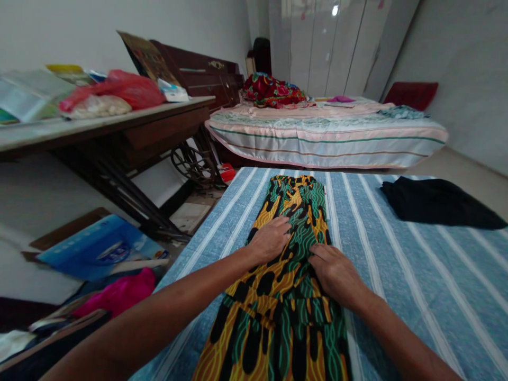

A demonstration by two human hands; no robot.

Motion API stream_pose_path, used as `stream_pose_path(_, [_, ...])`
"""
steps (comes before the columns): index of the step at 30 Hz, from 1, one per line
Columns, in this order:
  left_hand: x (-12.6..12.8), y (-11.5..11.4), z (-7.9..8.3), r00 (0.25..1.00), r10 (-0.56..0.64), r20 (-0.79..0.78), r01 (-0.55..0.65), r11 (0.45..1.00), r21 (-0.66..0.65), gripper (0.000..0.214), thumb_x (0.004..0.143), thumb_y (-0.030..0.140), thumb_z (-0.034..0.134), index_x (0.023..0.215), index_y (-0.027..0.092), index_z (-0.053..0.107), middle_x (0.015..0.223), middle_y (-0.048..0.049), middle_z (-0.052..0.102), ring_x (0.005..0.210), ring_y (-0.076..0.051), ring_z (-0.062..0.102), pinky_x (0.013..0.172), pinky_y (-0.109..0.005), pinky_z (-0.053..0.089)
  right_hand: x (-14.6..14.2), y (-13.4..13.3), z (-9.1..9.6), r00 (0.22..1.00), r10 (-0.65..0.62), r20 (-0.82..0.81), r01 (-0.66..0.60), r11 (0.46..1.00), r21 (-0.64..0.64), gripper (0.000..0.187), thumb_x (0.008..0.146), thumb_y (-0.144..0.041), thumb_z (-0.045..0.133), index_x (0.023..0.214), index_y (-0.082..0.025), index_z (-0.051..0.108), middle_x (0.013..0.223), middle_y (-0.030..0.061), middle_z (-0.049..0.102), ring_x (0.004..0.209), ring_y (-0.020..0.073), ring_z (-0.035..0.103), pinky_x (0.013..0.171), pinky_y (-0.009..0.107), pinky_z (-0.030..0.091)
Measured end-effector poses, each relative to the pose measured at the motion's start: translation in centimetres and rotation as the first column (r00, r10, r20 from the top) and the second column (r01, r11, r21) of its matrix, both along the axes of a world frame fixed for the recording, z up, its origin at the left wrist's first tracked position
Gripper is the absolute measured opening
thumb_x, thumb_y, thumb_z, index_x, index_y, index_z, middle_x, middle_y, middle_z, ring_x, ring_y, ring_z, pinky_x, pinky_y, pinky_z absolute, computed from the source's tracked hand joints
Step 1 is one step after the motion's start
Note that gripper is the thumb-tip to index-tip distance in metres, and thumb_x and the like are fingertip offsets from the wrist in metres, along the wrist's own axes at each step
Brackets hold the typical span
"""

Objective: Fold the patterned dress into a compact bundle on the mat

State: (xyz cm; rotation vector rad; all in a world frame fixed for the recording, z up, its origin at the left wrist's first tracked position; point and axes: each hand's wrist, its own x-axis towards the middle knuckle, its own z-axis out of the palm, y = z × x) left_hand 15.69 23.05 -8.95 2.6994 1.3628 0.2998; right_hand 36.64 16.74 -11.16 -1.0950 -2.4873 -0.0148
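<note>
A long garment (296,211) printed in orange, green and black lies flat along a blue striped sheet (416,264). My left hand (270,239) rests palm down on the garment's left side, fingers stretched flat. My right hand (335,272) lies on its right side, fingers together and pressed onto the cloth near the middle. The two hands sit close, a narrow strip of fabric between them. Neither hand lifts the cloth.
A black cloth (436,203) lies on the sheet at the right. A wooden sewing table (119,127) with bags and papers stands at the left. Behind is a bed (325,135) with bedding. Blue packaging (99,248) and a pink cloth (119,293) lie on the floor.
</note>
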Motion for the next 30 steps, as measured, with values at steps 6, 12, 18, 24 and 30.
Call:
stream_pose_path(6, [-0.7, -0.8, -2.7, 0.994, 0.102, -0.044, -0.103, 0.995, -0.001, 0.048, 0.092, 0.04, 0.033, 0.129, 0.012, 0.043, 0.142, -0.0145, 0.038, 0.132, -0.026, 0.031, 0.108, -0.041, 0.027, 1.5, 0.9, -0.9, 0.99, 0.048, -0.131, -0.059, 0.995, -0.083, 0.023, 0.08, -0.006, 0.041, 0.081, -0.019, 0.06, 0.1, 0.0079, 0.062, 0.097, 0.0189, 0.055, 0.085, 0.032, 0.046])
stream_pose_path(12, [-0.5, -1.2, -2.7, 0.991, 0.112, -0.078, -0.113, 0.994, -0.005, 0.051, 0.093, 0.044, 0.028, 0.132, 0.013, 0.04, 0.144, -0.0138, 0.035, 0.133, -0.026, 0.028, 0.108, -0.042, 0.025, 1.3, 0.2, 0.7, 1.0, 0.01, 0.012, -0.008, 0.996, -0.09, 0.02, 0.078, -0.006, 0.043, 0.078, -0.017, 0.059, 0.101, 0.0106, 0.059, 0.099, 0.0223, 0.053, 0.087, 0.036, 0.043])
stream_pose_path(18, [-0.2, -1.3, -2.4, 0.988, 0.12, -0.098, -0.125, 0.991, -0.043, 0.054, 0.093, 0.045, 0.026, 0.134, 0.012, 0.037, 0.145, -0.014, 0.032, 0.135, -0.027, 0.025, 0.108, -0.043, 0.022, -1.8, -2.1, 2.4, 0.986, 0.16, 0.055, -0.156, 0.985, -0.072, 0.017, 0.084, -0.01, 0.046, 0.085, -0.018, 0.061, 0.098, 0.0091, 0.058, 0.098, 0.0226, 0.05, 0.085, 0.036, 0.041])
stream_pose_path(24, [0.0, -1.5, -2.1, 0.984, 0.138, -0.116, -0.148, 0.985, -0.085, 0.055, 0.092, 0.047, 0.024, 0.135, 0.014, 0.034, 0.146, -0.0124, 0.03, 0.135, -0.026, 0.024, 0.108, -0.044, 0.022, -2.0, -2.6, 2.4, 0.971, 0.202, 0.126, -0.18, 0.969, -0.168, 0.021, 0.083, -0.007, 0.042, 0.077, -0.017, 0.06, 0.097, 0.0087, 0.058, 0.093, 0.0199, 0.051, 0.083, 0.034, 0.041])
stream_pose_path(30, [0.0, -1.5, -2.2, 0.985, 0.131, -0.112, -0.14, 0.987, -0.075, 0.055, 0.092, 0.048, 0.023, 0.135, 0.014, 0.034, 0.146, -0.0133, 0.031, 0.135, -0.027, 0.024, 0.107, -0.045, 0.023, -1.7, -2.9, 3.2, 0.963, 0.235, 0.13, -0.203, 0.953, -0.224, 0.02, 0.076, -0.006, 0.043, 0.08, -0.016, 0.06, 0.107, 0.0111, 0.056, 0.1, 0.0228, 0.049, 0.087, 0.038, 0.041])
